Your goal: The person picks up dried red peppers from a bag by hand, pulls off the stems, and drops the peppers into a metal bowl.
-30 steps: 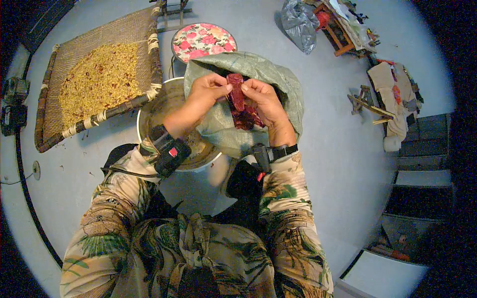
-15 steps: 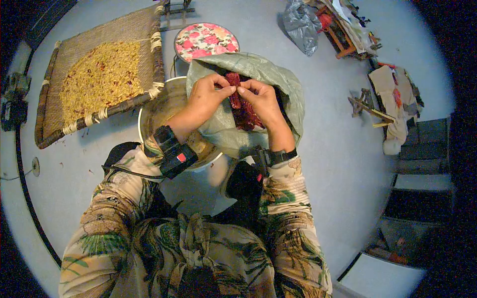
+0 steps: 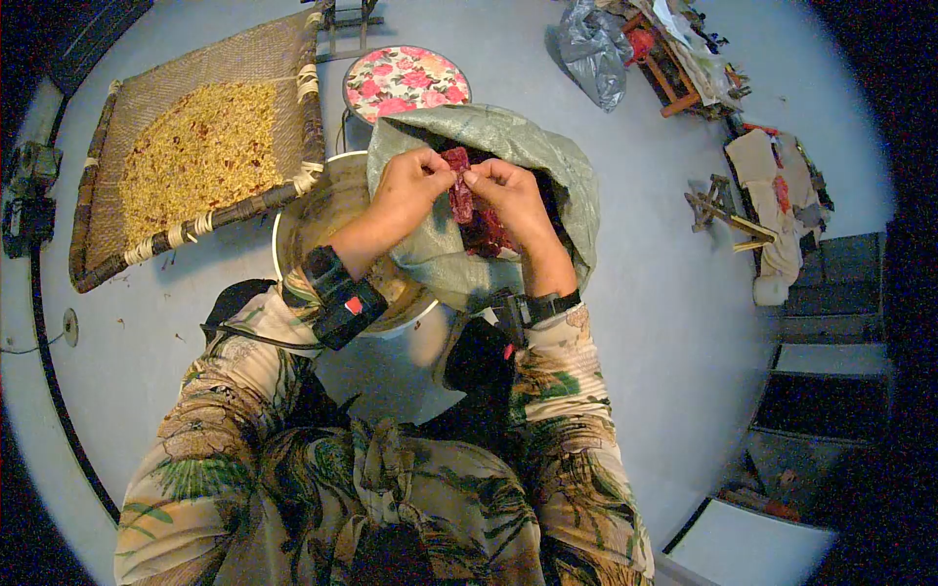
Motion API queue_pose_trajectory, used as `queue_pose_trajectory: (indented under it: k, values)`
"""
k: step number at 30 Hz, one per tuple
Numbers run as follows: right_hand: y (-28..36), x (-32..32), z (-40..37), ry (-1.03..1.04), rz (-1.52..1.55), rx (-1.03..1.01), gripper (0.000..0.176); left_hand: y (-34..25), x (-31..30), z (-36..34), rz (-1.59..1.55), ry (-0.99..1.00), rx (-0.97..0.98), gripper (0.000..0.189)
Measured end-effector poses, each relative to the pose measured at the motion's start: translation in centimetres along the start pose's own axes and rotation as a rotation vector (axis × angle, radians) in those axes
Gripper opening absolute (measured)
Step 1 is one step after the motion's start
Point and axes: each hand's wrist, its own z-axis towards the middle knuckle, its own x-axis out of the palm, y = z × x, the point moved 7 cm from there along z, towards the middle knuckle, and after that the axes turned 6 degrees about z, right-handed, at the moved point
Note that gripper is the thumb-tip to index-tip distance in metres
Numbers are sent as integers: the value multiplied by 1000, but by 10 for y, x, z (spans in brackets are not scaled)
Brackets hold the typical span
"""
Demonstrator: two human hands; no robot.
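Note:
Both hands meet above the mouth of a green woven sack [image 3: 430, 249], pinching a dried red chili pepper [image 3: 460, 200]. My left hand [image 3: 403, 192] grips its left side between thumb and forefinger. On the right side, my right hand [image 3: 512, 202] has its thumb and forefinger closed at the pepper. The pepper looks flattened and split, its length pointing away from me. More dark red dried peppers [image 3: 487, 237] lie inside the sack below. Beneath my left forearm is a wide, pale-rimmed basin [image 3: 315, 210], partly covered by the sack.
At the left lies a woven tray [image 3: 210, 63] with yellow seeds [image 3: 200, 156] and red flecks on it. A floral round stool [image 3: 405, 83] stands behind the sack. Farther right are a grey plastic bag [image 3: 594, 59], a cloth-draped wooden chair [image 3: 767, 181] and dark steps [image 3: 831, 293].
The pepper between my fingers now looks wider and more spread out. My fingertips have drawn slightly apart; both arms stay in nearly the same place.

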Motion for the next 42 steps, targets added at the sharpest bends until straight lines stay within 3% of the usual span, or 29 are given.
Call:
queue_pose_trajectory:
  k: [3,9,13,15,19,22,24,30,39,42]
  values:
    - [-3,-1,0,-7,23,43,13,1,2,1,-87,10,23,14]
    - [-8,-1,0,0,120,88,12,8,11,1,-334,150,-112,12]
    - [-8,-1,-1,-6,147,105,13,11,12,0,-345,167,-145,13]
    - [-11,-6,2,-27,69,90,14,14,13,0,-328,172,-181,18]
    - [-15,-25,7,-101,-16,3,14,2,6,-1,41,59,-18,28]
    - [-19,-54,9,-155,-457,-34,15,2,7,-4,81,68,-24,31]
    - [-28,-72,10,-151,-457,-49,17,3,5,-1,143,34,36,29]
    - [-61,-131,10,-284,-532,25,17,14,0,2,140,6,9,28]
    - [-75,-135,0,-223,-1125,172,27,12,-1,2,80,50,9,24]
    - [-74,-136,-1,-254,-1130,157,34,8,-5,0,76,59,-4,23]
